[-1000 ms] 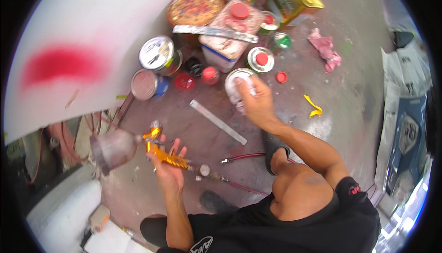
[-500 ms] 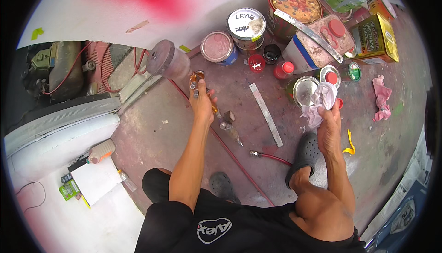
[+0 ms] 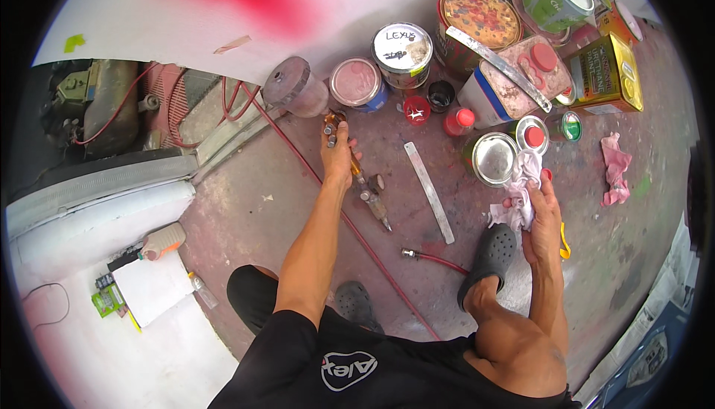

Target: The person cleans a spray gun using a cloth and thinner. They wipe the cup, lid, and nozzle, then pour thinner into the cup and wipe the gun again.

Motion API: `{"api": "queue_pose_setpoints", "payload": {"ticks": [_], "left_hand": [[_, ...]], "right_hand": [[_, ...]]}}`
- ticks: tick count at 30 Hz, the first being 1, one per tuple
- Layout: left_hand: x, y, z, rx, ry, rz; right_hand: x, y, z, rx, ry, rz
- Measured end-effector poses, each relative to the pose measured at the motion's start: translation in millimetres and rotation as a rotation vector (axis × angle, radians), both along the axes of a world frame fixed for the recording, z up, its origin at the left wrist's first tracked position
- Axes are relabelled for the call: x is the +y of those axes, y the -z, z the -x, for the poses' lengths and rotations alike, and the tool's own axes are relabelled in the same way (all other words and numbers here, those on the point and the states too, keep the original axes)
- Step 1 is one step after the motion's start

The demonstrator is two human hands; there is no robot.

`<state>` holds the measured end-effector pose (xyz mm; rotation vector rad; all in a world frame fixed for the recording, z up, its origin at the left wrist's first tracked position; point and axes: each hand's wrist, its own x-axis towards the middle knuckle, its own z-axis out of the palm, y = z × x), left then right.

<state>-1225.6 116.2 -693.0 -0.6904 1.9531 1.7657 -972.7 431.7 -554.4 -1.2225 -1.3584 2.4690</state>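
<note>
My left hand (image 3: 339, 154) is wrapped round a spray gun (image 3: 334, 127) with an orange-gold body. Its translucent, clouded cup (image 3: 296, 87) has a dark lid and tilts up to the left, near a pink-lidded can. In my right hand (image 3: 542, 219) is a crumpled white rag (image 3: 519, 189), stained pale pink, held just in front of an open-looking silver-topped can (image 3: 493, 159). Part of the rag hangs over my fingers. Below the gun, a small air fitting (image 3: 374, 200) points down toward the floor. A metal strip (image 3: 429, 193) lies between my hands.
Paint cans, including a white-lidded one (image 3: 402, 48) and a rectangular yellow-topped tin (image 3: 607, 74), crowd the back. A red hose (image 3: 357, 234) crosses the floor. A pink rag (image 3: 615, 169) lies at right. An exposed engine bay (image 3: 97, 107) is at left.
The spray gun in my left hand has shifted slightly right, its cup nearer the pink-lidded can. My right hand and the rag have moved a little down, and the rag's folds differ.
</note>
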Motion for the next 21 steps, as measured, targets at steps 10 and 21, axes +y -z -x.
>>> {"api": "queue_pose_setpoints", "payload": {"ticks": [10,21], "left_hand": [[-21.4,-29.0,-61.2,0.382,-0.223,-0.029],[151.3,-155.2,-126.8,-0.029,-0.061,-1.381]], "right_hand": [[-10.1,-6.1,9.6,0.113,-0.01,-0.15],[-65.2,-28.0,17.1,0.447,-0.589,-1.064]]}}
